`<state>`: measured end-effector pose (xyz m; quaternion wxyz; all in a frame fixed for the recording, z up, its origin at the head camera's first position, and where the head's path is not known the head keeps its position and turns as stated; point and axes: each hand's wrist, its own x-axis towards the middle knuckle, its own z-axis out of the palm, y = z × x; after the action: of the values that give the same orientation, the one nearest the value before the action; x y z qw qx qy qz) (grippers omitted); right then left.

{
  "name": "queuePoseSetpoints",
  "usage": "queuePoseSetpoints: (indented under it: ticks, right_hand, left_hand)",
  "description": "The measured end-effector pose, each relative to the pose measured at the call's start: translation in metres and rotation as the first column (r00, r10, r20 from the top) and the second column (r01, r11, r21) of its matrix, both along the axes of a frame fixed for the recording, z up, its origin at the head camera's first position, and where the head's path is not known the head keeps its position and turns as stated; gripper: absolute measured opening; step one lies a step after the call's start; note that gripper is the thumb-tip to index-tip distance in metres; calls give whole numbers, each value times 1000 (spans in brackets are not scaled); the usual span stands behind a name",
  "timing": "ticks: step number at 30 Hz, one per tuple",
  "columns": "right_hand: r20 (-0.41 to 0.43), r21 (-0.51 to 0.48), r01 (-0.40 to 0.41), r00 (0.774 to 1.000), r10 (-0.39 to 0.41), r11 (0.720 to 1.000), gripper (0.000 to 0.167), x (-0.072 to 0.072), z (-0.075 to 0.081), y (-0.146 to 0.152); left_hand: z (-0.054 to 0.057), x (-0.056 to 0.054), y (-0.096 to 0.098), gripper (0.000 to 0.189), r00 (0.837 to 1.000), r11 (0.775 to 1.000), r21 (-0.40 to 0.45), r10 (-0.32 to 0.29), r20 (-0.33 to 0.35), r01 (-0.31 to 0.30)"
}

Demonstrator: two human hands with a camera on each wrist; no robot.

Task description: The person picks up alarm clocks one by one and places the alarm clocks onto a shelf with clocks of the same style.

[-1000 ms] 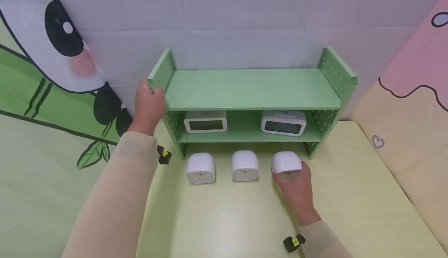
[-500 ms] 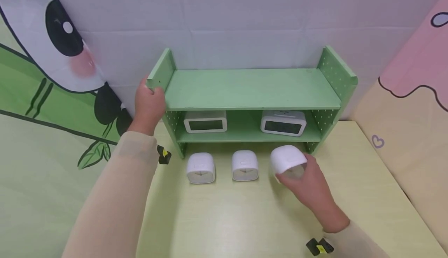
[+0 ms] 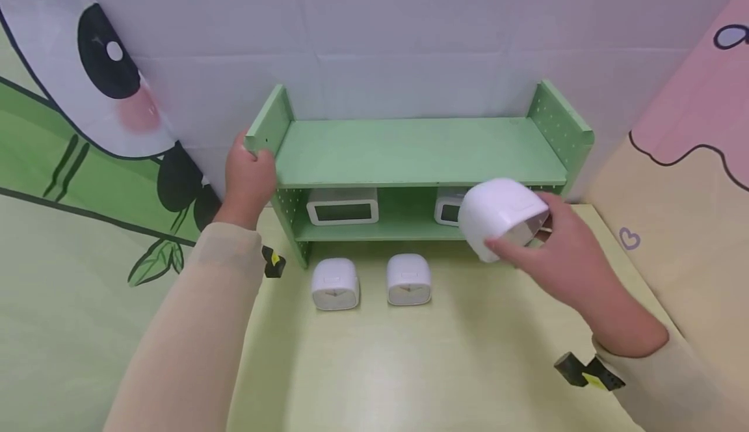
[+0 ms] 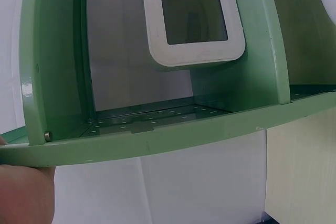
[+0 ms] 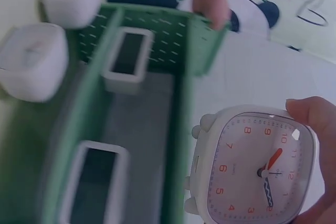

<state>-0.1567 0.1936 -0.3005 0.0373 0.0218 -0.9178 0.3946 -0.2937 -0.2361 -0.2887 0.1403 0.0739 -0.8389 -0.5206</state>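
Note:
My right hand holds a white alarm clock up in front of the shelf's right part, tilted, thumb and fingers on its sides. Its round-cornered dial with red numerals and an orange hand faces the right wrist camera. My left hand grips the left side panel of the green shelf; the left wrist view shows only part of that hand at the panel's edge. Two matching white clocks, a left one and a middle one, stand on the table before the shelf.
On the shelf's lower board sit two white digital clocks with dark screens, a left one and a right one, the latter partly hidden by the held clock. Side panels rise at both ends of the top board. A printed cloth hangs behind.
My right hand has lifted the right alarm clock off the table, moving it up and slightly right and tilting it. The left hand keeps its grip on the shelf panel.

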Motion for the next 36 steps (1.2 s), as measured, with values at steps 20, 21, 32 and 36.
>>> queuePoseSetpoints:
  ticks: [20, 21, 32, 36]
  right_hand:
    - [-26, -148, 228, 972, -234, 962, 117, -93, 46, -10]
    - [-27, -144, 237, 970, -243, 961, 116, -96, 46, -11]
    - [13, -112, 310, 951, -310, 944, 118, -127, 42, -13]
    - [28, -107, 330, 944, -329, 938, 123, -133, 38, -14]
  left_hand:
    - [0, -1, -1, 57, 1000, 1000, 9, -3, 25, 3]
    - [0, -1, -1, 57, 1000, 1000, 10, -5, 25, 5]
    - [-3, -2, 0, 59, 1000, 1000, -1, -3, 8, 3]
    - [-3, -1, 0, 61, 1000, 1000, -2, 0, 8, 0]
